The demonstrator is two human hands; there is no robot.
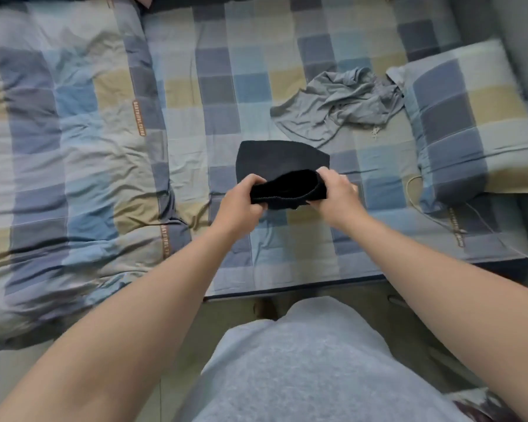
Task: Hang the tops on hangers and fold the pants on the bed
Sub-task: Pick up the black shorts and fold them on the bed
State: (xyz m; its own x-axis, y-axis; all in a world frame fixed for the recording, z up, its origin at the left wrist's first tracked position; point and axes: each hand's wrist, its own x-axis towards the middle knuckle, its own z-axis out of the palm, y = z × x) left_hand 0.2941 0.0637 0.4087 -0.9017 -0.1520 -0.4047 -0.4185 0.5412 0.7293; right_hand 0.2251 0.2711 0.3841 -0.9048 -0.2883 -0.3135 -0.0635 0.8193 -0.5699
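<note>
- Left hand [241,199] and right hand [336,193] each grip an end of the black pants [282,161], fingers curled round the fold.
- Pants lie mid-bed [302,248], between the hands.
- Grey garment [339,108] lies crumpled farther up the bed.

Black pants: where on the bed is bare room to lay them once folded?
Bare sheet between duvet and pants; also the near strip this side of the pants. Crowded right: gray garment beside the pillow.
</note>
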